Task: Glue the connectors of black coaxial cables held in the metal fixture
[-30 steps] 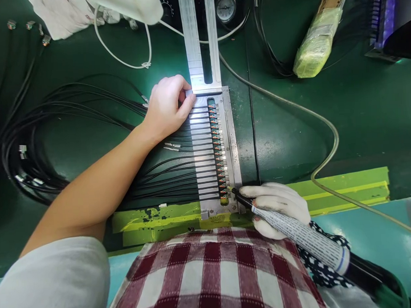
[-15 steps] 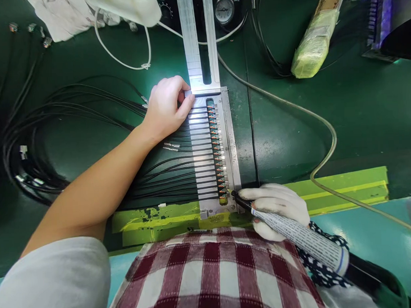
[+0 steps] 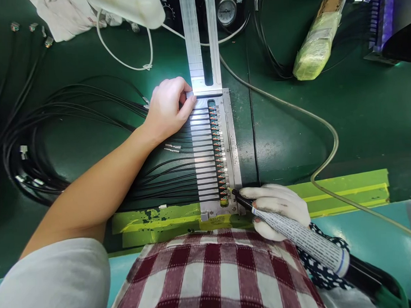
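Observation:
My bare left hand (image 3: 170, 106) is closed, thumb and fingers pinching the upper left corner of a flat metal fixture (image 3: 232, 144). Thin black cables (image 3: 169, 186) run across the grooved plate, their stripped ends and small metal connectors (image 3: 219, 149) lined up along the slot. In my white-gloved right hand (image 3: 278, 207) is a dispensing syringe (image 3: 296, 231) with a printed label and a black front end. Its narrow tip points at the connectors near the row's lower end; whether it touches them I cannot tell.
A slotted metal bar (image 3: 195, 51) meets the fixture's top. Behind it stands a black box with a gauge (image 3: 226, 11). A pale hose (image 3: 320, 119) curves across the right side. Coiled cables (image 3: 34, 173) lie left; a wrapped yellowish block (image 3: 312, 60) lies back right.
The syringe tip has shifted slightly up and left along the connector row. My left hand keeps its hold at the fixture's corner. The whole view has moved a little.

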The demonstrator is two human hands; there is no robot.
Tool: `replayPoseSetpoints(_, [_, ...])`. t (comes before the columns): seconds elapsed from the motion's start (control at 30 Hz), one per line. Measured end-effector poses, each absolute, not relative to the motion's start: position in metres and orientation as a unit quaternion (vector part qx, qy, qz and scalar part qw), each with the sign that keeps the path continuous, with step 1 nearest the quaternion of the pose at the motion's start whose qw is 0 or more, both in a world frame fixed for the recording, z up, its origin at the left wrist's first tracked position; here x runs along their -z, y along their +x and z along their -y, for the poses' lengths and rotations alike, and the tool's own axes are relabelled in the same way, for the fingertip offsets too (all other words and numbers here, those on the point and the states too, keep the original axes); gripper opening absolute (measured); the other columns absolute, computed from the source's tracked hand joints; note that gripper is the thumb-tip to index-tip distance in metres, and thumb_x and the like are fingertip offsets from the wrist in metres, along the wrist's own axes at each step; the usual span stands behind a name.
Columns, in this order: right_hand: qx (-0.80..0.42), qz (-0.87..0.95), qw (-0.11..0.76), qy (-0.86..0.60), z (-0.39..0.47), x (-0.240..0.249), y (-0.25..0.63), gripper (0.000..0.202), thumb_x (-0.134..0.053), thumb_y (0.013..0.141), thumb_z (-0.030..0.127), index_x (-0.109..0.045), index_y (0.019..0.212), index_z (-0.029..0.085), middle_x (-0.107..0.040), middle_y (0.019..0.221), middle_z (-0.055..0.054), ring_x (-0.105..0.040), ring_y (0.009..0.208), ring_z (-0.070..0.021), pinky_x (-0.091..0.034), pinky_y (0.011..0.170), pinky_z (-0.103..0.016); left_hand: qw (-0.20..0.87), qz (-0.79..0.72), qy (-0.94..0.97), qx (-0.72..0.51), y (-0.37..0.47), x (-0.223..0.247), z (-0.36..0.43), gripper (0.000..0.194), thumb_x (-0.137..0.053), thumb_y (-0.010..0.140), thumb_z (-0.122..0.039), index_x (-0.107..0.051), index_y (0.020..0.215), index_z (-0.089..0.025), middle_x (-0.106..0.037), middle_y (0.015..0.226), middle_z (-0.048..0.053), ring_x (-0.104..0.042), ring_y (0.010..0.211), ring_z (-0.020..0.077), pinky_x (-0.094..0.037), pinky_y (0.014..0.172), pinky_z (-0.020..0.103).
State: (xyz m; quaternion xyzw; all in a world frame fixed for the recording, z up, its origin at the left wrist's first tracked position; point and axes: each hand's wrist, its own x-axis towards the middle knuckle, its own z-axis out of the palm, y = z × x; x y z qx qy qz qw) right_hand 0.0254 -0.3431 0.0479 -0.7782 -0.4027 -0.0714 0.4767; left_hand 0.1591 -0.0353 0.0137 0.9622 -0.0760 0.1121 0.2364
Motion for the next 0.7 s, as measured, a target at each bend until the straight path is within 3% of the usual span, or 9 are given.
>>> replayPoseSetpoints(0.2, [0.073,0.404,0.477,-0.777,0.3443,-0.0484,0.0251,0.011,-0.057,0.099,0.029,-0.059,0.098,0.018,-0.077,0.098,-0.012,-0.077,0.083,-0.0199,-0.060,0.066,-0.030,0.246,0.075,0.961,-0.105,0.1591,-0.0125,0.0343,0.012,-0.055,0.091,-0.039,-0.057,0.092,-0.027,-0.064,0.081,0.006,-0.064,0.093,0.0314,-0.050,0.086,0.049])
replayPoseSetpoints(0.7, [0.100,0.408,0.499,-0.758,0.3508,-0.0520,0.0193,0.014,-0.054,0.102,0.031,-0.059,0.096,0.018,-0.077,0.094,-0.015,-0.076,0.076,-0.0200,-0.060,0.063,-0.031,0.242,0.083,0.960,-0.111,0.1603,-0.0135,0.0335,0.019,-0.056,0.091,-0.047,-0.054,0.087,-0.028,-0.061,0.076,0.003,-0.059,0.084,0.0271,-0.048,0.076,0.047])
